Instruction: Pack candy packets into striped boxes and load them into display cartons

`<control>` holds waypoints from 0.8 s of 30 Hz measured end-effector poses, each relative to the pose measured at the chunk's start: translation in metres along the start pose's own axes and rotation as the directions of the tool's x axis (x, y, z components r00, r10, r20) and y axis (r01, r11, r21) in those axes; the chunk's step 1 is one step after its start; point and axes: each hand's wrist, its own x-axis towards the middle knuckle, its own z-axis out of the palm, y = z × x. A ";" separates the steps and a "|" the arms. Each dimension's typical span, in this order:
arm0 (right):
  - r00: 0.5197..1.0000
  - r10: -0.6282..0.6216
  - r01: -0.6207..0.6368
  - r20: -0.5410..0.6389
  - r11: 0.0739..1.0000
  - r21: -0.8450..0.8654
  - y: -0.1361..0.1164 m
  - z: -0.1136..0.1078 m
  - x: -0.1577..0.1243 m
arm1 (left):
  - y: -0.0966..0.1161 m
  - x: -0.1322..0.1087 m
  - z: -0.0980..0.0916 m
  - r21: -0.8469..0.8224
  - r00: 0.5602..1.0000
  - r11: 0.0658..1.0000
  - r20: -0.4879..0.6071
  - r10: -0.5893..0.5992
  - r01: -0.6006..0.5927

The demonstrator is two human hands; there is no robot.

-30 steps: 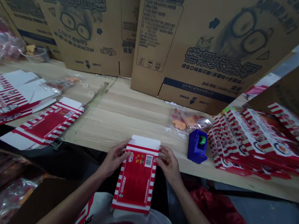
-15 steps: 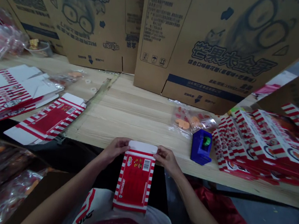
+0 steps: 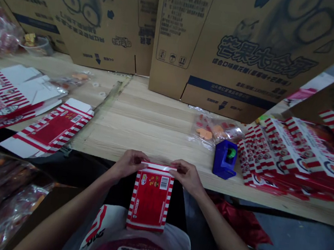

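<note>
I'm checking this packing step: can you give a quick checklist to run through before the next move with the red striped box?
1. Both hands on the box: ok, left hand and right hand grip the top corners of the box.
2. Top flap folded down: ok, lies nearly flat.
3. Flap tucked in fully: cannot tell.
4. Tape dispenser close by: ok, on the table beside the right hand.
5. Box contents: cannot tell.
</note>
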 end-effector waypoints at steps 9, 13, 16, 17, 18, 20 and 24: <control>0.999 0.001 -0.001 -0.048 1.000 -0.010 -0.016 0.002 -0.002 | 0.005 0.004 -0.001 -0.096 0.996 0.994 0.076 -0.040 0.047; 0.997 -0.013 0.018 -0.072 0.998 0.068 -0.011 0.005 -0.014 | -0.009 -0.006 0.002 -0.133 0.997 0.990 0.052 0.048 -0.041; 0.989 -0.061 0.069 -0.136 0.996 0.054 -0.003 0.014 -0.023 | -0.019 -0.013 0.006 -0.131 0.998 0.990 0.009 0.057 -0.055; 0.984 -0.071 0.079 -0.164 0.996 0.045 -0.001 0.018 -0.027 | -0.022 -0.015 0.008 -0.115 0.998 0.992 -0.002 0.060 -0.060; 0.980 -0.073 0.083 -0.186 0.996 0.045 0.001 0.023 -0.031 | -0.024 -0.016 0.010 -0.099 0.997 0.993 -0.013 0.069 -0.070; 0.984 -0.065 0.079 -0.166 0.994 0.080 0.003 0.028 -0.039 | -0.026 -0.019 0.015 -0.090 0.995 0.992 -0.033 0.090 -0.093; 0.978 -0.126 0.128 -0.165 0.992 0.002 0.006 0.002 -0.049 | -0.030 -0.018 0.025 -0.215 0.996 0.976 -0.087 0.022 -0.040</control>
